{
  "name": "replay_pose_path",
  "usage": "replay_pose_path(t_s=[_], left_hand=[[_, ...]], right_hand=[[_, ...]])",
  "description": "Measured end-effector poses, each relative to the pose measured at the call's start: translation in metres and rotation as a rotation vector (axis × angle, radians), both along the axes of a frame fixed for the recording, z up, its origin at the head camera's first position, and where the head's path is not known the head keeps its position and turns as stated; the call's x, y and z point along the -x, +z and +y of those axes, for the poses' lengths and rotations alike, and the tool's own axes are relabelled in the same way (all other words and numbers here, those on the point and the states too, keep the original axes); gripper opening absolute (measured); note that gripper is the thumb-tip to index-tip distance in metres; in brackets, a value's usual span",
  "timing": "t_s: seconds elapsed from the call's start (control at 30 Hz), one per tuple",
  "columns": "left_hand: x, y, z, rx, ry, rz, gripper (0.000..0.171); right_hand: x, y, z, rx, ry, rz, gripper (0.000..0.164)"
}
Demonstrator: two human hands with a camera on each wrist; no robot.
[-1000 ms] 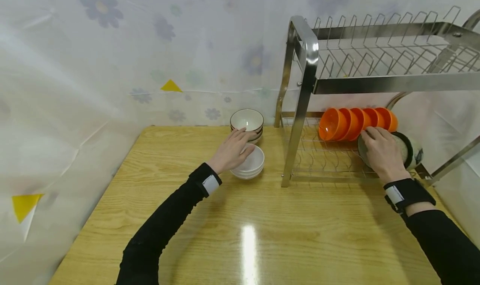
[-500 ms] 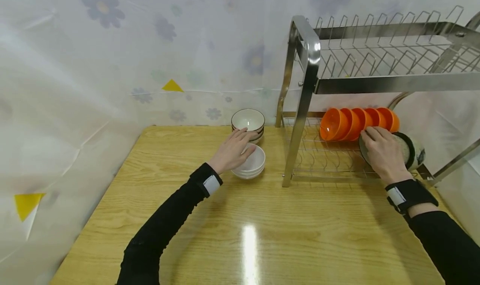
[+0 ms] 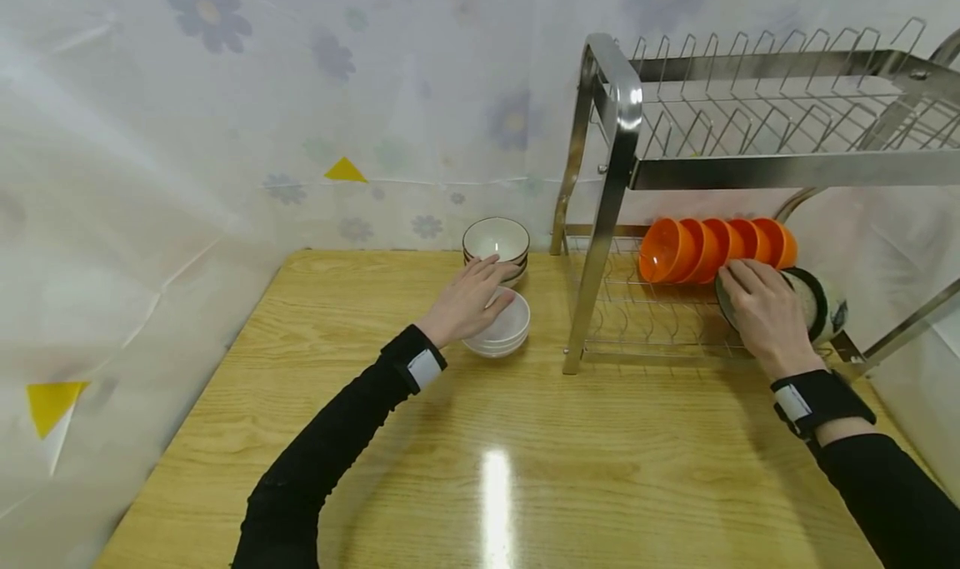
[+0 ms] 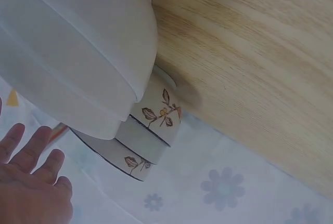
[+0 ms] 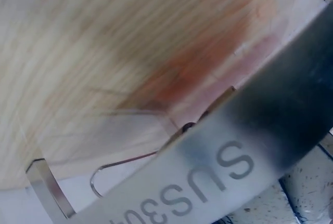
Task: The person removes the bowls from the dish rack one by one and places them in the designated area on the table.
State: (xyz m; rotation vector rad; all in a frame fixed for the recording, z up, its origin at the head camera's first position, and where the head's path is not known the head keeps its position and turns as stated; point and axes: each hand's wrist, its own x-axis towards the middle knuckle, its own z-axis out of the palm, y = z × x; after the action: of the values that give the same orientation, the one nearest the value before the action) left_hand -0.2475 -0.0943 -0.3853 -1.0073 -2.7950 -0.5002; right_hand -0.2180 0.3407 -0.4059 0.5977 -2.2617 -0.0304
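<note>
At two o'clock, a pale-green, dark-rimmed round bowl point(image 3: 807, 301), tipped sideways in the silver metal rack point(image 3: 787, 172), is gripped by the right hand point(image 3: 765, 311), fingers curled. Seating seems in hand; careful alignment is called for. At twelve, small white bowls point(image 3: 507, 329) are overhung by the left hand point(image 3: 462, 300), fingers spread.

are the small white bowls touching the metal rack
Apart: the head view shows bare tabletop between the white bowls and the metal rack.
</note>
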Motion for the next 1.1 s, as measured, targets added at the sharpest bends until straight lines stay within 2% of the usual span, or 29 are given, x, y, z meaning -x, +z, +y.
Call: replay_pose_path(t_s=[0.3, 0.5, 0.77, 0.93, 1.1], left_hand=[[-0.002, 0.002, 0.001, 0.005, -0.016, 0.003, 0.048], [-0.001, 0.001, 0.002, 0.000, -0.019, 0.011, 0.048], [-0.002, 0.000, 0.003, 0.001, -0.018, -0.008, 0.048], [-0.002, 0.000, 0.005, 0.001, -0.018, -0.013, 0.049], [-0.003, 0.000, 0.006, -0.004, -0.016, -0.011, 0.050]], right_hand=[[0.002, -0.012, 0.007, 0.024, 0.094, 0.110, 0.036], [0.002, -0.020, 0.011, 0.027, 0.103, 0.183, 0.038], [0.006, -0.028, 0.010, 0.157, 0.116, 0.290, 0.038], [0.007, -0.026, 0.004, 0.241, 0.136, 0.353, 0.040], [0.011, -0.020, -0.001, 0.296, 0.134, 0.317, 0.042]])
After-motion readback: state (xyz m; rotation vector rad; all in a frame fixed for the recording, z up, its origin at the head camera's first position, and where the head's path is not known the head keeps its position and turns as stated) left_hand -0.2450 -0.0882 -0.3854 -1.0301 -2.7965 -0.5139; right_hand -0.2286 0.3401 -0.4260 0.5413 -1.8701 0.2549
